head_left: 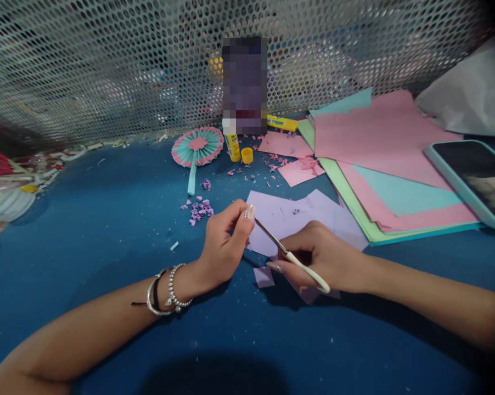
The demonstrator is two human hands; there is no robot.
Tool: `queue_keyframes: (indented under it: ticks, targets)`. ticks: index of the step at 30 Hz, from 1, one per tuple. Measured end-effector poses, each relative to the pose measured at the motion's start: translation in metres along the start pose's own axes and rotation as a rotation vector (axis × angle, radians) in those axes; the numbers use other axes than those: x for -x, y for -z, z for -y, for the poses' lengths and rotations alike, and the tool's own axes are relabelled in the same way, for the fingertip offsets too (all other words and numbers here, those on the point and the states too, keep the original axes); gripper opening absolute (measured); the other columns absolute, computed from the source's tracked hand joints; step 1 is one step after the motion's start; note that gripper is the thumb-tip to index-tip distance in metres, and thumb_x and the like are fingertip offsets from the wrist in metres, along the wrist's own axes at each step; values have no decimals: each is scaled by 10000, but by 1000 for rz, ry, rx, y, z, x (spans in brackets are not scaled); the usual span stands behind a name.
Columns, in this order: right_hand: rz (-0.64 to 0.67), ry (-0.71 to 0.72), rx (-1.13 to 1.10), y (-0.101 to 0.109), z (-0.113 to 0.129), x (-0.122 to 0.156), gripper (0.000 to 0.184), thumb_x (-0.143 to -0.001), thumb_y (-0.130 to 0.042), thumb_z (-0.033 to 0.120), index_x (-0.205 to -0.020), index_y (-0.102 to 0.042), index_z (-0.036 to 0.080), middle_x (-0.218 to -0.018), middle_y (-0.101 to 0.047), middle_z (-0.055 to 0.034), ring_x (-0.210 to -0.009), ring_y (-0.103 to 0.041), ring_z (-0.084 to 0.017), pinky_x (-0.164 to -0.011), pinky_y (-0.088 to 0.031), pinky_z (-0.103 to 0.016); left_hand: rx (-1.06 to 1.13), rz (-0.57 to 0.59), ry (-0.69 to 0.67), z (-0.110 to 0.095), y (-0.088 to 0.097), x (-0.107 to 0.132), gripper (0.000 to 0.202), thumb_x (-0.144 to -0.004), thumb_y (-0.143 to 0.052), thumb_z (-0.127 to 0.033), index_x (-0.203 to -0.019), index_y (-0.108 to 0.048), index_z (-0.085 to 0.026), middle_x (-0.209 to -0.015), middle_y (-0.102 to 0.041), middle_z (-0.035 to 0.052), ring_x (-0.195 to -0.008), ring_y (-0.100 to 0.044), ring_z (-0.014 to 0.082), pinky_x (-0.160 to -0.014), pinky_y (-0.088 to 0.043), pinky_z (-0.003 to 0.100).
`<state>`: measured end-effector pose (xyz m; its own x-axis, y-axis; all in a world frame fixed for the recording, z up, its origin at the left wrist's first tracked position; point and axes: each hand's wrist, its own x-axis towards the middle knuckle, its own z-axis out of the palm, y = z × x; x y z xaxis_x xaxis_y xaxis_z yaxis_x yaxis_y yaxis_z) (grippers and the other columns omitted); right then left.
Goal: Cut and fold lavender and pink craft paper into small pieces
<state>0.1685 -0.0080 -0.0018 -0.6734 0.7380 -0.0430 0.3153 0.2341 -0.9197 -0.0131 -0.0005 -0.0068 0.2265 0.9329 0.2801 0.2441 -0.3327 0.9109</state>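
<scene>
Scissors (pixel 293 259) with cream handles slant up and leftward above the counter (pixel 119 230), their blades ending just beside the left fingertips. Right hand (pixel 333 258) grasps them by the handles, its grip curled round, knuckles uppermost, the forearm reaching in from the right edge. Left hand (pixel 226 241) is raised with the wrist bent, its forearm slanting up from the lower left corner; thumb and forefinger are pinched together, though I cannot tell what that grip holds. Bracelets (pixel 171 291) circle the left wrist.

Beneath and behind the hands lies lilac paper (pixel 268 211), with a small lilac square (pixel 264 277) nearer the wearer. Purple paper cutouts (pixel 200 211) are clustered left of the left hand. Farther back are a pleated paper fan (pixel 210 144), an upright glue stick (pixel 233 147) and its yellow cap (pixel 247 156). To the right, a phone (pixel 473 184) rests partly over stacked coloured sheets (pixel 363 137).
</scene>
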Motion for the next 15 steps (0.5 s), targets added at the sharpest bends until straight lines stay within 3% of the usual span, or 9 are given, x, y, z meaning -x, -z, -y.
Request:
queue_keyframes:
  ticks: [15]
  targets:
    - [21,-44,-14,-1,1,0,335,-808,-526,349,-542,-486,151,-422,-554,15,-369,-523,-69,-346,-320,-146,-51,9,19,1,-1,1,310,-937,-357,-345,-680,-427,-186,-559,-414,-31,-468,-393,75,-440,-344,228]
